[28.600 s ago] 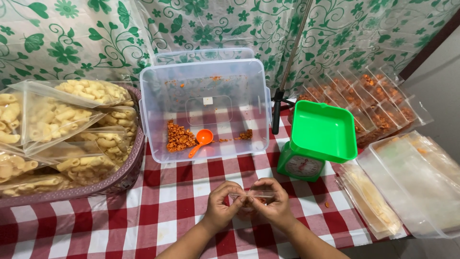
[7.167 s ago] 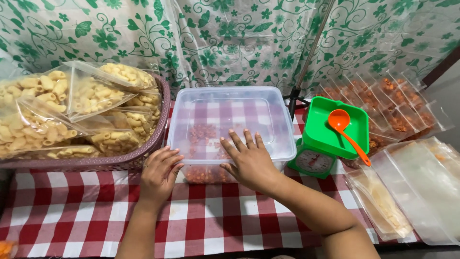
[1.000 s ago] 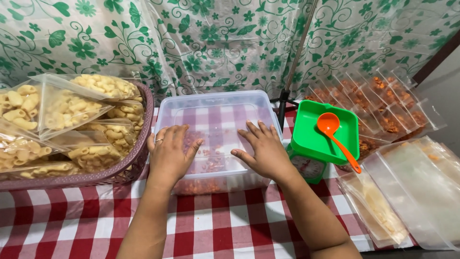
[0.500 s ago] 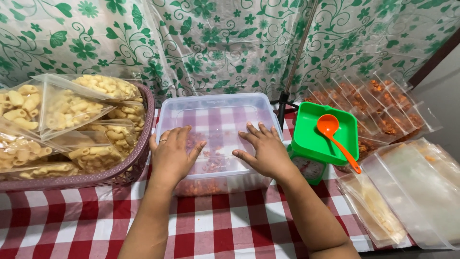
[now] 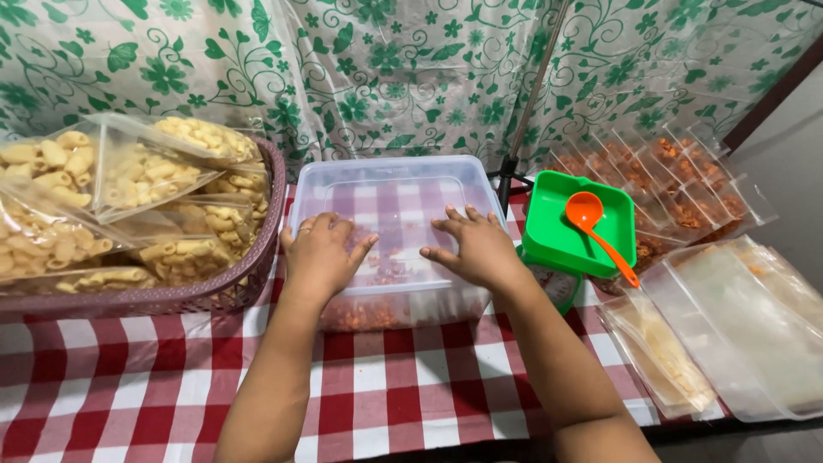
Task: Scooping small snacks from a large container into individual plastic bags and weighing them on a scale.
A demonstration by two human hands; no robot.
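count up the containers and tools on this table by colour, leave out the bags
Clear lidded box: 1
Green scale tray: 1
Orange scoop: 1
Purple basket: 1
Total: 4

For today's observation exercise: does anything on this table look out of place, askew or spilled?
Only the orange plastic scoop: it lies in the green scale tray, handle overhanging the rim. Both hands lie flat on the clear lidded box; no spill shows.
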